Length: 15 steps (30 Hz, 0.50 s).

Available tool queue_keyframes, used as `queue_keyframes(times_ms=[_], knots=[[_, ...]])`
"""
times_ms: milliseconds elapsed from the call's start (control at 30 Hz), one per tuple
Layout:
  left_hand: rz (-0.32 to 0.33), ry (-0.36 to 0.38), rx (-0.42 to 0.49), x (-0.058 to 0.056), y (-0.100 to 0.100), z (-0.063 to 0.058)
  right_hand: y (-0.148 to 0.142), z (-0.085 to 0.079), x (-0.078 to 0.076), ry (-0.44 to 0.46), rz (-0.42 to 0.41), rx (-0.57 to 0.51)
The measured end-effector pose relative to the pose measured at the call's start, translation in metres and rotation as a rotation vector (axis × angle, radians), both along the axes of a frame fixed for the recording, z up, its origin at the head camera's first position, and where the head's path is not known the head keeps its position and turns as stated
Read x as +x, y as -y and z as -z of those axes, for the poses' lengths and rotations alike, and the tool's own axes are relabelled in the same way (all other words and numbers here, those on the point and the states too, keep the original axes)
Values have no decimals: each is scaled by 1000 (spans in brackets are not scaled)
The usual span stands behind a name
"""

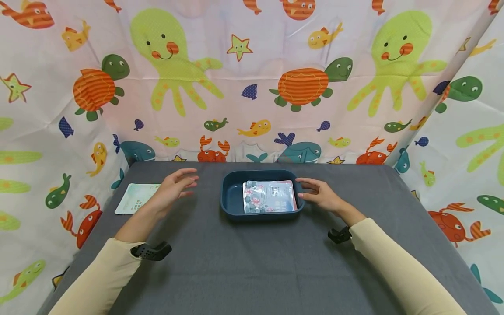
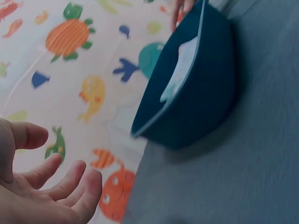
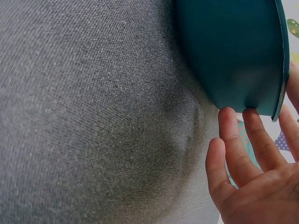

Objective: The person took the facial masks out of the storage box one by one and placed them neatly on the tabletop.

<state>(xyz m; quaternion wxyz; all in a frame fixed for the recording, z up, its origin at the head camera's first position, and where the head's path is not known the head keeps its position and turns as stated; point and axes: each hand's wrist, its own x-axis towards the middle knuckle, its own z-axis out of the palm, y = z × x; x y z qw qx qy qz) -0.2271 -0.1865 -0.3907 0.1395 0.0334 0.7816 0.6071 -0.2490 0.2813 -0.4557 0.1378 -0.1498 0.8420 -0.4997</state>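
A dark blue rectangular bin (image 1: 261, 216) stands near the table's far edge. In it lie flat, shiny packets (image 1: 271, 197) with pink flowers, one overlapping another. At the bin's right end is my right hand (image 1: 323, 195), thumb and fingers spread around the corner of the rim. In the right wrist view, fingertips (image 3: 251, 116) meet the bin's end wall (image 3: 238, 70). My left hand (image 1: 173, 189) is raised left of the bin, apart from it, with fingers loosely bent and nothing held. Beneath that forearm, a pale green flat packet (image 1: 134, 199) lies partly hidden.
Grey cloth (image 1: 252, 262) covers the table. A curtain (image 1: 252, 87) printed with sea animals hangs behind it and along both sides. Black bands (image 1: 151, 251) sit at both wrists, below the cream sleeves (image 1: 102, 273).
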Motion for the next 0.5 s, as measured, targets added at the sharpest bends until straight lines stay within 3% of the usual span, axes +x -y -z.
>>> queue_keyframes(times_ms=[333, 500], knots=[[144, 65, 126, 1, -56, 7, 0, -1, -1, -11, 4, -2], [210, 168, 175, -1, -82, 17, 0, 1, 1, -8, 1, 3]])
